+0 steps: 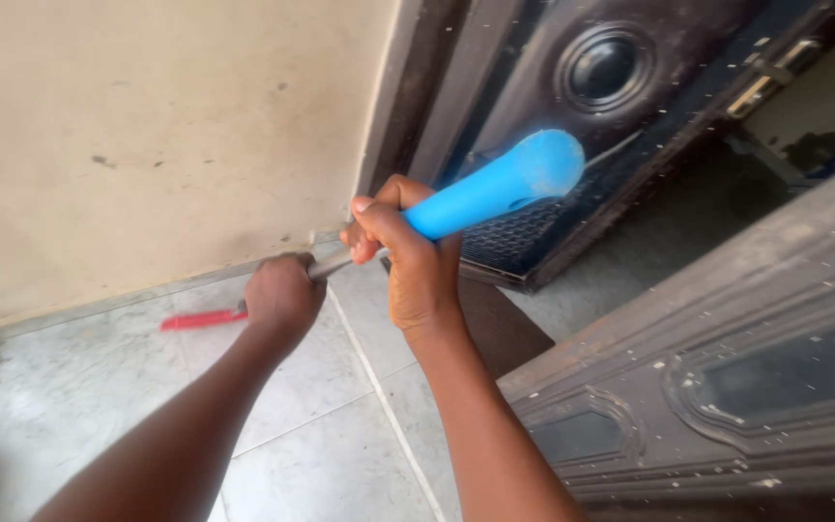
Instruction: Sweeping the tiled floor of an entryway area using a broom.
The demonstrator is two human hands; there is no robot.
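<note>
The two forearms are filling the bottom of the shot, closest to the lens, both reaching toward the bottom of the wall (147,126). The right hand (416,261) is wrapping tight around the lower end of a bright blue handle (500,186), fingers curled fully round it, and the rounded end of that handle is sticking up and to the right, out past the hand toward the dark door (630,87). The left hand (282,295) is sitting just lower and to the left, fist closed over a thin grey metal rod (332,265), which is poking out on the thumb side toward the right hand; can't tell if the two tools are actually touching. A red strip (202,319), maybe that tool's other end, is showing out the far side of the left fist, lying along the joint where the wall is meeting the tiled floor (340,425). A second dark panelled door leaf (727,377), speckled with pale flecks, is hanging on the right.
</note>
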